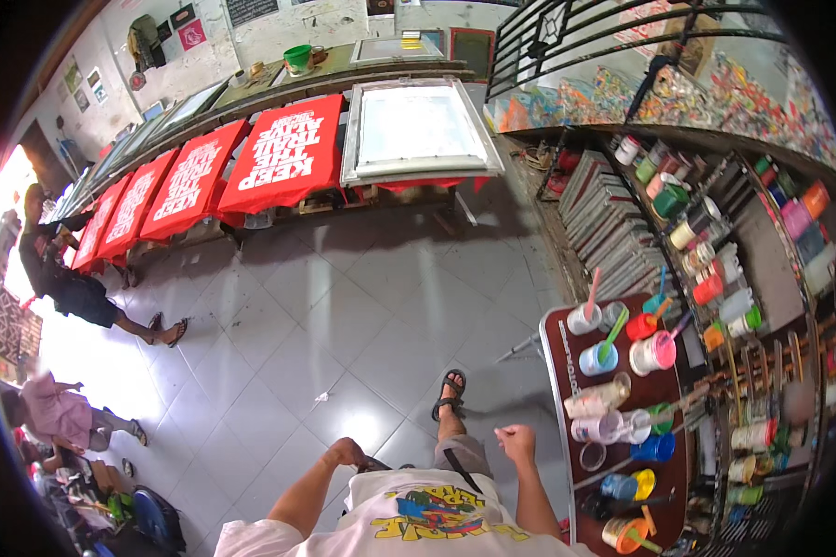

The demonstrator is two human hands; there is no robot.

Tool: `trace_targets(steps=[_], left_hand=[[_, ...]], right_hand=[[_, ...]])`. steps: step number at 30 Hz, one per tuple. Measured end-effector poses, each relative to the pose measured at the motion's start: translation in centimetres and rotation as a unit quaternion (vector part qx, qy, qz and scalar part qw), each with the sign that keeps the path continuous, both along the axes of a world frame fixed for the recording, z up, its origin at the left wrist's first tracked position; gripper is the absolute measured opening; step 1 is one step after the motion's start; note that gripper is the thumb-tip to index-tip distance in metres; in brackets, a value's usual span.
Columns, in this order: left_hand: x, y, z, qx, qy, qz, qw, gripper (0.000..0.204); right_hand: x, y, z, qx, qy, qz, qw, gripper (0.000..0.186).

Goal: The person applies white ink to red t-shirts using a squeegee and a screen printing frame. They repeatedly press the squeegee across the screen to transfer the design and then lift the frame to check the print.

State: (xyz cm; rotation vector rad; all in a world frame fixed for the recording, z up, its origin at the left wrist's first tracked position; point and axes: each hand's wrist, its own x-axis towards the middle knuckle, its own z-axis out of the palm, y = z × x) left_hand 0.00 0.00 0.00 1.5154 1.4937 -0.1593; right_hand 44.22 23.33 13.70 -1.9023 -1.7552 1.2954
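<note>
My left hand (347,453) is in front of my body, bent at the wrist with its back turned up. Its fingers are mostly hidden, and something dark shows just beside it. On the other side, my right hand (515,440) is raised with its fingers curled in, nothing visible in them. Closest to it is the brown table (559,371), a short gap away. Pots of ink stand on that table, among them a pink-and-white pot (652,354), a light blue pot (598,359) with a green stick, and a blue tub (655,447).
Red printed shirts (283,153) lie on a long bench, beside a framed printing screen (418,130). Shelves (692,223) of ink containers and stacked frames (604,209) line the right. One person (60,260) stands at the bench's left end; another, in pink (58,413), is lower left.
</note>
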Motion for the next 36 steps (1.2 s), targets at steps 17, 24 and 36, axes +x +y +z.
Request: trace_targets(steps=[17,24,36], left_hand=[[-7.4,38.4,27.0,0.236,-0.013,0.715,0.658,0.040],[-16.0,47.2,30.1,0.450,0.060,0.627,0.634,0.041],[-25.5,62.0,40.1,0.548,0.084,0.280,0.784,0.056]], right_hand=[[-28.2,44.7,21.6,0.425,0.009,0.307,0.852,0.058],[-37.0,54.5,22.6,0.487,-0.096,0.428,0.755,0.068],[-40.9,62.2,24.3,0.413,-0.139,0.529,0.728,0.039]])
